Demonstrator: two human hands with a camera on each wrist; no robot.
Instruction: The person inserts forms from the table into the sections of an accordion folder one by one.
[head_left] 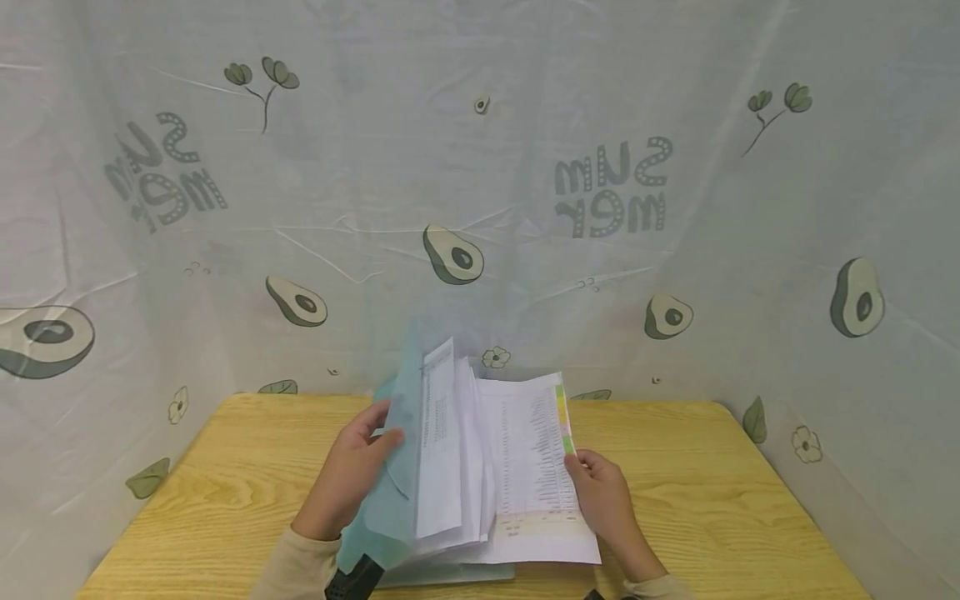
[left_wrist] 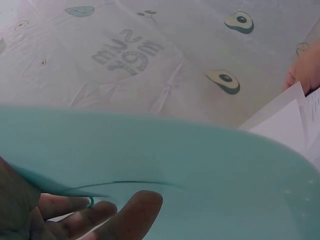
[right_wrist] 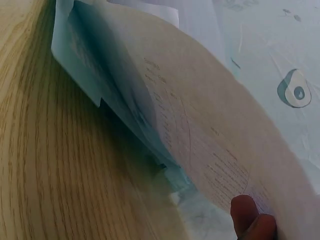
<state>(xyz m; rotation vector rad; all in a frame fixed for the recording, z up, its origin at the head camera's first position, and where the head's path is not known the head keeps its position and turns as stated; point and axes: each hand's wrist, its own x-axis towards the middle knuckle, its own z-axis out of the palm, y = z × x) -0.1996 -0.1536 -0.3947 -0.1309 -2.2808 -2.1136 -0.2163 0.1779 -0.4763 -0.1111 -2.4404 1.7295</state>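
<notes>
A pale teal plastic folder (head_left: pixel 390 500) lies open on the wooden table (head_left: pixel 225 483), holding a stack of white printed sheets (head_left: pixel 525 467). My left hand (head_left: pixel 384 427) pinches the raised teal cover (left_wrist: pixel 200 170), thumb in front, fingers (left_wrist: pixel 135 210) behind it. My right hand (head_left: pixel 581 468) holds the right edge of the top printed sheet, which has coloured tabs along that side. In the right wrist view a fingertip (right_wrist: pixel 250 217) presses on the curved sheet (right_wrist: pixel 200 125) above the folder's back flap (right_wrist: pixel 85 55). Several sheets stand fanned between the cover and the top sheet.
A white cloth printed with avocados (head_left: pixel 453 254) and "SUMMER" lettering hangs behind and on both sides of the table. Bare wood (right_wrist: pixel 50 165) shows to the left and right of the folder. A dark wrist device (head_left: pixel 356 577) sits at the table's near edge.
</notes>
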